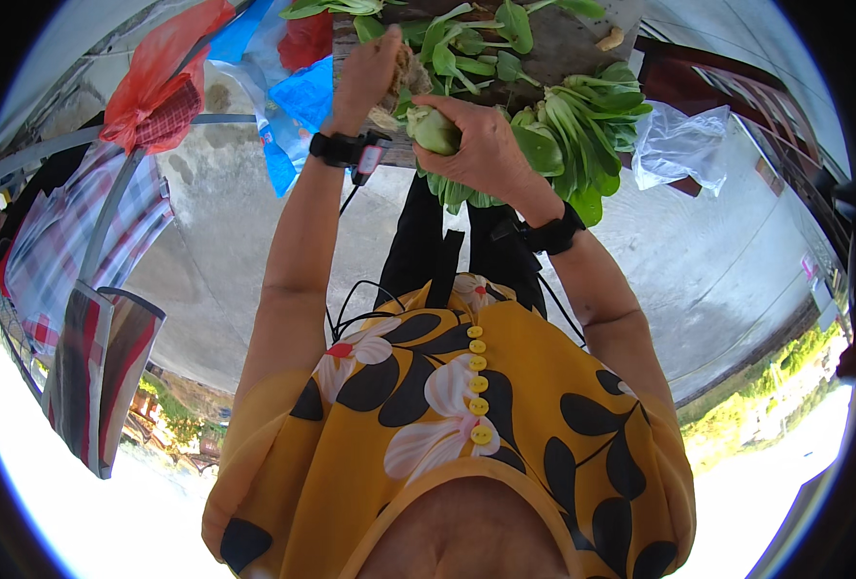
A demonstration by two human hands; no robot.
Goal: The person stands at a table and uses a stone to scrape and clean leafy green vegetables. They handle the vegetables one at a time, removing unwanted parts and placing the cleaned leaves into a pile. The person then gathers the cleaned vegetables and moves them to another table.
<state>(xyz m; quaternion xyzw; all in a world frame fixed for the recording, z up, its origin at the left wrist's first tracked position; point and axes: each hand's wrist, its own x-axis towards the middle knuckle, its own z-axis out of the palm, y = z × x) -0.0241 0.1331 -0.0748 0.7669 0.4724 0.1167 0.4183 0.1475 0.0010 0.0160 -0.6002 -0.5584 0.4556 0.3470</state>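
Note:
My right hand (482,145) is closed around a head of leafy greens that looks like pak choi. Its pale green base (433,130) points to the left, and leaves (457,192) hang below the hand. Just left of it, my left hand (370,72) grips a rough brown fibrous clump (407,76); what it is exactly I cannot tell. The clump is close to the base of the greens, and whether they touch is hidden. A bunch of similar greens (587,127) lies right of my right hand. Loose green leaves (464,43) are scattered beyond both hands.
The greens lie on a dark, worn tabletop (569,58), with a small tan scrap (611,38) on it. A clear plastic bag (681,145) hangs at its right edge. Blue plastic (305,94) is on the left. Farther left are a red plastic bag (167,87) and checked cloth (95,217).

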